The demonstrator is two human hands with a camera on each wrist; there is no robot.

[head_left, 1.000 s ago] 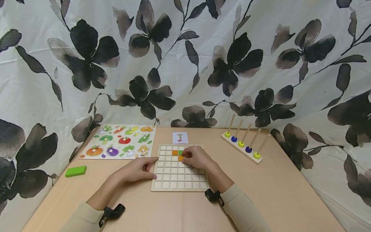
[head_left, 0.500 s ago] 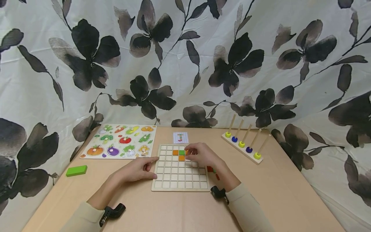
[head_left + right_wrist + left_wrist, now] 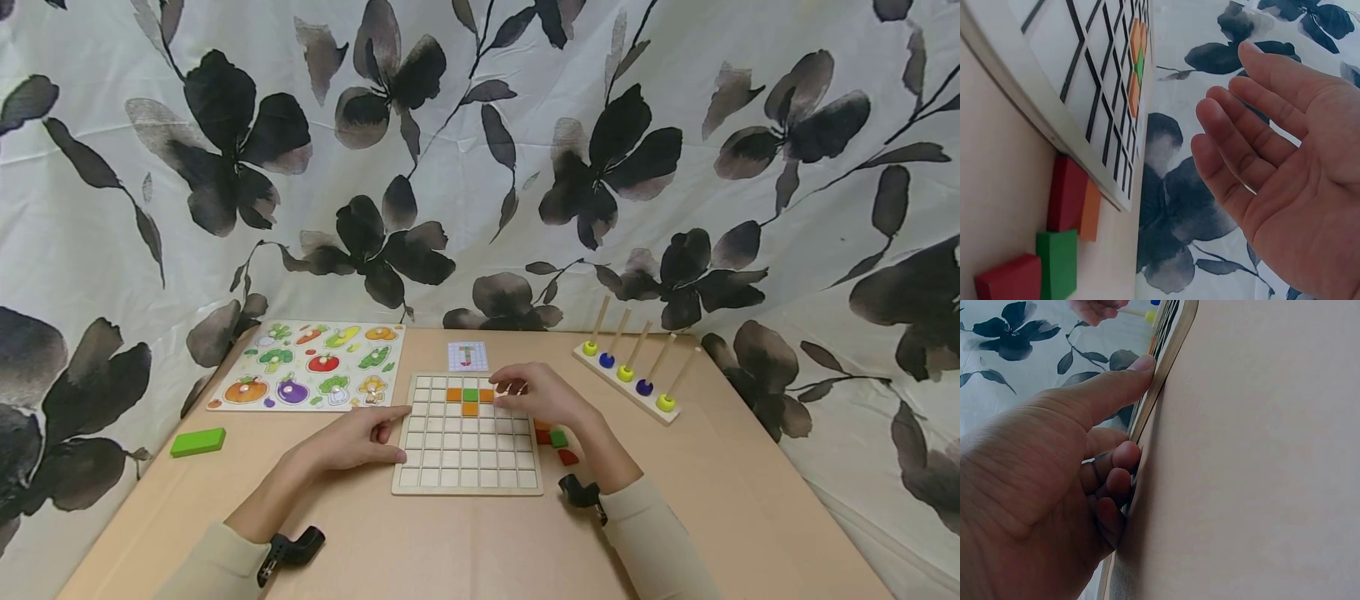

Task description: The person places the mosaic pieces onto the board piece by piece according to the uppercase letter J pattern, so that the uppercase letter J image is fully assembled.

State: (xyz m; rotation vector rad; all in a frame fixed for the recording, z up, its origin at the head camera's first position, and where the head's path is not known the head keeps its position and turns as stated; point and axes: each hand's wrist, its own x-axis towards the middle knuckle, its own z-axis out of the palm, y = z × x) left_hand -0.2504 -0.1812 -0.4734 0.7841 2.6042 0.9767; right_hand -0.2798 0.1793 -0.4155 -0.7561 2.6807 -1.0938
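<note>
A wooden grid board (image 3: 467,492) lies mid-table. Near its top, a green tile (image 3: 470,395) sits between two orange tiles, with another orange tile (image 3: 469,409) directly below the green one. My left hand (image 3: 352,440) touches the board's left edge with thumb and index finger apart; in the left wrist view its other fingers are loosely bent by the edge. My right hand (image 3: 543,398) hovers over the upper right of the board, holding nothing. In the right wrist view its fingers (image 3: 1225,128) are loosely extended. Beside the right edge lie red, orange and green blocks (image 3: 1060,262).
A pattern card (image 3: 467,356) lies behind the board. To the left are a vegetable puzzle board (image 3: 307,392) and a green block (image 3: 197,442). A peg stand (image 3: 626,383) with yellow and blue beads is at the back right. A floral cloth hangs behind the table.
My right hand has drawn back to the right, uncovering the green tile and the right-hand orange tile on the grid. The blocks beside the board have come into view. My left hand stays put.
</note>
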